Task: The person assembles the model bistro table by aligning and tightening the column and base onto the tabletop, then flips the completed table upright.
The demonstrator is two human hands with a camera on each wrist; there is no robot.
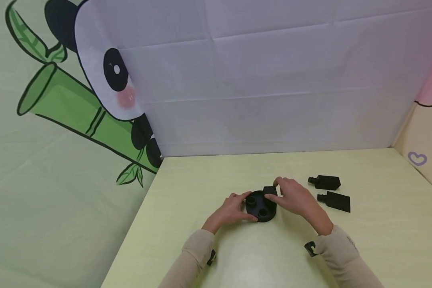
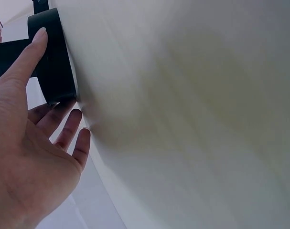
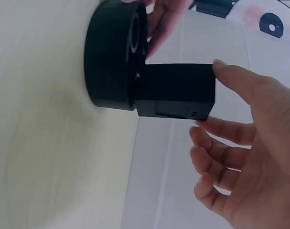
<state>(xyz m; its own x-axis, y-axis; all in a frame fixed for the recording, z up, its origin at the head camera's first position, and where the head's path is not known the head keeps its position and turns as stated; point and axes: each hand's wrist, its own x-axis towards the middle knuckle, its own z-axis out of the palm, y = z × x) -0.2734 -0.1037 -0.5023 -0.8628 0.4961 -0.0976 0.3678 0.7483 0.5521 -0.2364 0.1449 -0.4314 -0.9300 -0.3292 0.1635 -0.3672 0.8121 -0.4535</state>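
Observation:
A thick round black base (image 1: 256,207) with round openings in its upper face lies on the table. My left hand (image 1: 232,210) grips its rim from the left, thumb on the near side and fingers on the far side. On the base's far right part stands a black rectangular block (image 3: 178,88), upright. Thumb and index finger of my right hand (image 3: 259,138) pinch the block's upper end, while the other fingers curl free. The block's lower end meets the base (image 3: 109,57); how deep it sits is hidden.
Two more black blocks with narrow necks, one farther back (image 1: 325,182) and one nearer (image 1: 334,201), lie on their sides right of my right hand. A pale wall (image 1: 266,100) rises behind the table (image 1: 266,256), and a green panda-print cloth (image 1: 57,192) hangs at left.

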